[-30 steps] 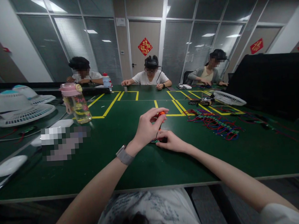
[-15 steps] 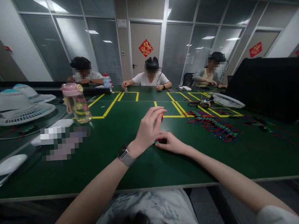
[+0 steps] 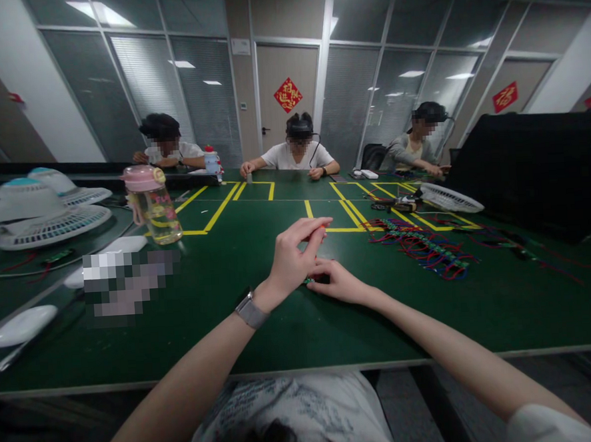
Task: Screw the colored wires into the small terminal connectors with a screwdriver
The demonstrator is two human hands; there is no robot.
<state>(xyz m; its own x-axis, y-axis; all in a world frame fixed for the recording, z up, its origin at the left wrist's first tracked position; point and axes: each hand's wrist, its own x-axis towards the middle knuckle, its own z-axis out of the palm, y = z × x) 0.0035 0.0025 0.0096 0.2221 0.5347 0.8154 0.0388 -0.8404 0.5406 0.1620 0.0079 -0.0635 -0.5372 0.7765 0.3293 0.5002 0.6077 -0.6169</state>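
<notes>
My left hand, with a watch on its wrist, is raised above the table in front of me. Its fingers and thumb pinch a small orange-red thing, mostly hidden, so its kind does not show. Just below and to the right, my right hand rests low at the tabletop, fingers closed on a small green circuit board. Only a bit of that board peeks out at the fingertips. The two hands nearly touch, and what lies between them is covered.
Green circuit boards with red and blue wires lie in a row to the right. A pink-lidded bottle and white fans stand at left. A black monitor blocks the right. Three people sit across the green table.
My left fingers have shifted slightly, tilting down, and less of the orange-red thing shows. My right hand stays in place. The person at far right has moved an arm toward the monitor.
</notes>
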